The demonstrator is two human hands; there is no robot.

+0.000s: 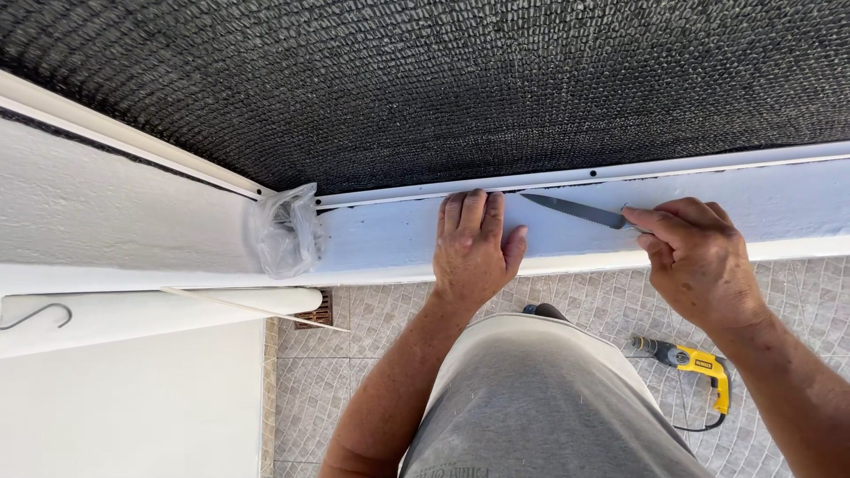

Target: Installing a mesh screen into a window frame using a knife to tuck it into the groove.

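Far left: a metal hook hangs against a white surface, partly cut off by the frame edge. Beside it a white rounded rail runs rightward, with a thin pale rod lying at a slant across its end. A crumpled clear plastic bag sits in the corner where the white ledge meets the side wall; its contents cannot be made out. Dark mesh netting fills the whole upper part of the view, edged by a white strip with small holes.

Centre: the person's left hand lies flat on the ledge, fingers together and stretched up to the netting edge, gripping nothing.

Just right of it: the knife, a slim grey blade. Long axis nearly level, tip pointing left and slightly up toward the seam under the strip, near the left fingertips. Handle fully hidden in the right hand, which is clenched round it.

Below right, on the tiled floor: a yellow power drill, its cord partly hidden behind the forearm. A grey shirt blocks the floor beneath.
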